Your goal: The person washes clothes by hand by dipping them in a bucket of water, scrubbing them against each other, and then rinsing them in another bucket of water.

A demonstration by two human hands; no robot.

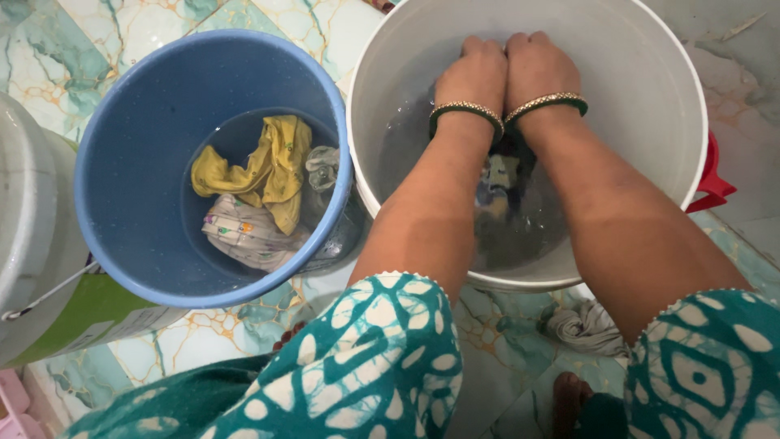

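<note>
White tub, green label, far left.

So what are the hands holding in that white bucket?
Both hands, left hand and right hand, are in the white bucket's water over dark cloth; any grip is hidden.

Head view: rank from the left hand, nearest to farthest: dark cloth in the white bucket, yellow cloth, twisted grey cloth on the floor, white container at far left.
1. dark cloth, just below the left hand, in the white bucket.
2. yellow cloth, to the left, in the blue bucket.
3. twisted grey cloth, on the floor, lower right.
4. white container, far left edge.
</note>
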